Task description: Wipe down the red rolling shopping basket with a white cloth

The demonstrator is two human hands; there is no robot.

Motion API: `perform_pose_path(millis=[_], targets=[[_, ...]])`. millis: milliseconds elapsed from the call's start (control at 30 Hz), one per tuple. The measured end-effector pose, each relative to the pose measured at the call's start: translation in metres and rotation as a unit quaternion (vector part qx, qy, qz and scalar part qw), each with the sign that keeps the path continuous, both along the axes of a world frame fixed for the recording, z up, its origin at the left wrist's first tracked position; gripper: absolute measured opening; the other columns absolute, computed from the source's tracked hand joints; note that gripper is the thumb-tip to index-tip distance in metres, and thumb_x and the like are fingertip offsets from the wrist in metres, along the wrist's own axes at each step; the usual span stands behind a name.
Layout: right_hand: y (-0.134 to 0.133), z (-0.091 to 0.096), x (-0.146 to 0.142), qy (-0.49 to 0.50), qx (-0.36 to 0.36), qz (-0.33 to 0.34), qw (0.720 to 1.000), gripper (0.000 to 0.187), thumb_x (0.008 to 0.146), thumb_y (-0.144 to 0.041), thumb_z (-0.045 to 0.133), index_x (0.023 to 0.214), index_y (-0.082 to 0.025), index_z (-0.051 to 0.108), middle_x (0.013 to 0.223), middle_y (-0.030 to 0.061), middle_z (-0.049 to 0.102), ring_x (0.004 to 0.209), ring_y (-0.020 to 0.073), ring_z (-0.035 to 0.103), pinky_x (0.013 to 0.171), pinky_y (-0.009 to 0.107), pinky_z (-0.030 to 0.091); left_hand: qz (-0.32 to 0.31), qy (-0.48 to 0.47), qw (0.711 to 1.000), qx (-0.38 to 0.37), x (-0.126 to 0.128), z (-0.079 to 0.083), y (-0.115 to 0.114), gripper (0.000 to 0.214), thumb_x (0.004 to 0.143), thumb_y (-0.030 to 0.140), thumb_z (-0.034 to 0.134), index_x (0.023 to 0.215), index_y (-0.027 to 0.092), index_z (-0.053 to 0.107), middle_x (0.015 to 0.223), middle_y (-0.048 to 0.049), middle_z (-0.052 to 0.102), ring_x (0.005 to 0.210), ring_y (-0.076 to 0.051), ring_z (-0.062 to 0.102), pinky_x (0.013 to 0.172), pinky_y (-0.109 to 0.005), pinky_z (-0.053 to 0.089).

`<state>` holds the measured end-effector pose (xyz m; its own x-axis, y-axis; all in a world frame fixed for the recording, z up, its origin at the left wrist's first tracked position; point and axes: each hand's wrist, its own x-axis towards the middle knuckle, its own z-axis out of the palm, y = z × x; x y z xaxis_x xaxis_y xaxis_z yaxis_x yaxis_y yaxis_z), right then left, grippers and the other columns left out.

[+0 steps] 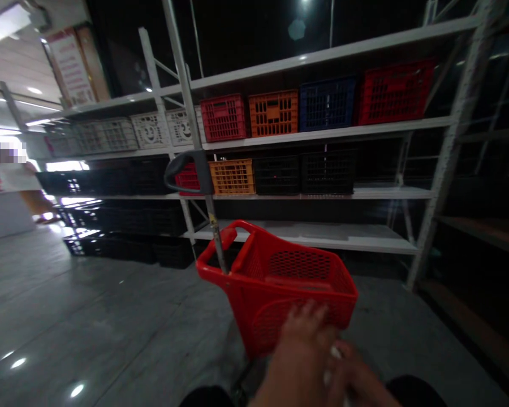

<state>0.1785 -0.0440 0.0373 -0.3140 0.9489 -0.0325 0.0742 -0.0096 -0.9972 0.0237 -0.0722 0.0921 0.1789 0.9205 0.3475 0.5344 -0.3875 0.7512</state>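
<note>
At the lower middle, my left hand is stretched forward in front of the red shopping cart, its fingers extended and blurred. I cannot tell whether it touches the cart's side. Close beside it, my right hand has its fingers curled around a crumpled white piece, perhaps tissue or cloth. Only part of that white piece shows between the two hands. The cart is perforated plastic, and its basket holds nothing that I can see. A metal pole with a grey handle rises at the cart's handle end.
Behind the cart, a white metal rack carries plastic crates, among them an orange crate and a blue crate. Black crates stand low at left. A person stands far left. Grey floor spreads at left.
</note>
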Motion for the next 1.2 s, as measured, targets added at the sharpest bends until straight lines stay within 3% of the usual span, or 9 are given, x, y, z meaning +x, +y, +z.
perform_pose_path(millis=[200, 333, 433, 633, 733, 833, 933, 1067, 1200], targets=[[0.078, -0.022, -0.007, 0.091, -0.024, 0.132, 0.987, 0.026, 0.060, -0.034, 0.070, 0.073, -0.014, 0.059, 0.066, -0.0009, 0.060, 0.058, 0.0112, 0.053, 0.054, 0.020, 0.038, 0.114, -0.022, 0.992, -0.051, -0.037, -0.014, 0.040, 0.049, 0.062, 0.034, 0.068, 0.109, 0.023, 0.059, 0.114, -0.0067, 0.061, 0.108, -0.024, 0.053, 0.099, -0.041, 0.038], [0.074, -0.017, -0.025, 0.182, -0.056, 0.126, 0.974, 0.026, 0.063, -0.034, 0.071, 0.069, -0.014, 0.056, 0.058, -0.0043, 0.053, 0.047, 0.0069, 0.046, 0.046, 0.017, 0.033, 0.054, -0.074, 0.986, -0.138, -0.041, -0.046, 0.049, 0.031, 0.064, 0.032, 0.065, 0.091, 0.018, 0.063, 0.086, -0.0043, 0.069, 0.079, -0.017, 0.062, 0.072, -0.028, 0.050], [0.059, -0.017, -0.038, 0.282, -0.110, 0.113, 0.946, 0.030, 0.063, -0.034, 0.072, 0.081, -0.015, 0.058, 0.066, -0.0021, 0.059, 0.054, 0.0096, 0.053, 0.052, 0.019, 0.040, 0.099, -0.076, 0.982, -0.140, -0.040, -0.060, 0.050, 0.020, 0.070, 0.036, 0.058, 0.067, 0.017, 0.057, 0.059, 0.0011, 0.060, 0.055, -0.012, 0.055, 0.050, -0.021, 0.042], [0.044, -0.048, -0.064, 0.430, -0.266, 0.081, 0.859, 0.043, 0.060, -0.031, 0.075, 0.096, -0.014, 0.059, 0.091, 0.0069, 0.066, 0.080, 0.0168, 0.062, 0.073, 0.029, 0.048, 0.154, -0.007, 0.984, -0.084, -0.035, -0.062, 0.045, 0.023, 0.076, 0.041, 0.050, 0.068, 0.020, 0.053, 0.055, 0.0034, 0.055, 0.052, -0.012, 0.053, 0.050, -0.022, 0.040], [0.058, -0.070, -0.066, 0.365, -0.258, 0.004, 0.894, 0.046, 0.064, -0.037, 0.071, 0.101, -0.013, 0.057, 0.079, 0.0066, 0.067, 0.063, 0.0155, 0.062, 0.053, 0.024, 0.048, 0.206, 0.070, 0.976, -0.034, -0.052, -0.057, 0.045, 0.023, 0.078, 0.043, 0.049, 0.077, 0.022, 0.057, 0.064, 0.0016, 0.061, 0.060, -0.014, 0.057, 0.059, -0.025, 0.045], [0.090, -0.074, -0.056, 0.209, -0.174, -0.096, 0.957, 0.050, 0.062, -0.034, 0.070, 0.106, -0.015, 0.055, 0.069, 0.0035, 0.066, 0.045, 0.0139, 0.056, 0.036, 0.021, 0.039, 0.301, 0.135, 0.936, 0.119, -0.097, -0.042, 0.057, 0.027, 0.075, 0.046, 0.052, 0.088, 0.023, 0.057, 0.094, -0.0040, 0.063, 0.090, -0.019, 0.058, 0.084, -0.033, 0.044], [0.130, -0.045, -0.053, 0.090, 0.043, -0.127, 0.987, 0.032, 0.067, -0.024, 0.061, 0.097, -0.014, 0.062, 0.084, 0.0075, 0.068, 0.068, 0.0211, 0.063, 0.056, 0.031, 0.050, 0.399, 0.181, 0.864, 0.249, -0.148, -0.016, 0.080, 0.038, 0.073, 0.049, 0.052, 0.095, 0.018, 0.055, 0.108, -0.0105, 0.057, 0.103, -0.024, 0.052, 0.093, -0.037, 0.039], [0.161, 0.008, -0.102, -0.117, 0.342, -0.069, 0.930, 0.042, 0.072, -0.009, 0.044, 0.109, -0.018, 0.062, 0.118, 0.0068, 0.059, 0.109, 0.0226, 0.052, 0.096, 0.037, 0.038, 0.448, 0.235, 0.825, 0.250, -0.182, 0.009, 0.116, 0.051, 0.076, 0.053, 0.044, 0.110, 0.014, 0.049, 0.114, -0.0143, 0.055, 0.108, -0.026, 0.050, 0.093, -0.039, 0.037], [0.154, 0.011, -0.183, -0.228, 0.461, 0.031, 0.857, 0.051, 0.077, -0.003, 0.038, 0.126, -0.015, 0.048, 0.136, 0.0071, 0.041, 0.125, 0.0188, 0.037, 0.104, 0.033, 0.029, 0.457, 0.305, 0.821, 0.155, -0.186, 0.001, 0.141, 0.047, 0.084, 0.050, 0.028, 0.093, 0.014, 0.057, 0.083, -0.0109, 0.066, 0.086, -0.025, 0.059, 0.095, -0.046, 0.029]])
